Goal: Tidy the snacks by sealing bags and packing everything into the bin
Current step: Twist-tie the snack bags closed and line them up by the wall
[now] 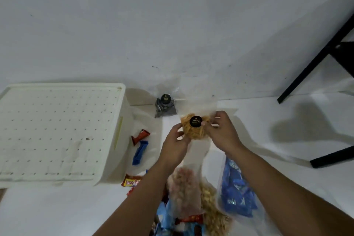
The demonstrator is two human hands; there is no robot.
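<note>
Both hands hold up a clear bag of orange stick snacks [193, 132] with a round black label, above the white floor. My left hand [175, 143] grips its lower left side and my right hand [222, 130] pinches its right edge. The bag's clear top stands open above the snacks. A white plastic bin [113, 161] sits at the left with its perforated lid [55, 132] on. Below my hands lie a bag of pale crackers [183, 189], a bag of yellow snacks [212, 214] and a clear bag of blue wrapped candies [236, 191].
A clear bag of dark snacks [165, 104] stands by the wall. A red bar [139, 136] and a blue bar [140, 152] lie beside the bin, with red wrappers [131, 182] nearer me. Black furniture legs [325, 50] stand at the right.
</note>
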